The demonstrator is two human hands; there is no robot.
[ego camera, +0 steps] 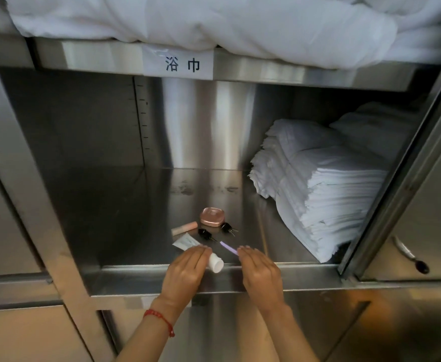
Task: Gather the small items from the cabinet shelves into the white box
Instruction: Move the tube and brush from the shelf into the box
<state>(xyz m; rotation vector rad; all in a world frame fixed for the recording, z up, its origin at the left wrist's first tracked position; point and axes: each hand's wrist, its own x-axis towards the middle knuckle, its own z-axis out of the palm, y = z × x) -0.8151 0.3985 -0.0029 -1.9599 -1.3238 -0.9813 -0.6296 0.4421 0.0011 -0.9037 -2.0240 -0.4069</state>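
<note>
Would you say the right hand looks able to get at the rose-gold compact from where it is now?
Probably yes: the right hand is at the shelf's front edge, and only a low key lies near the rose-gold compact.

Shelf open leftward; towel stack blocks right.
</note>
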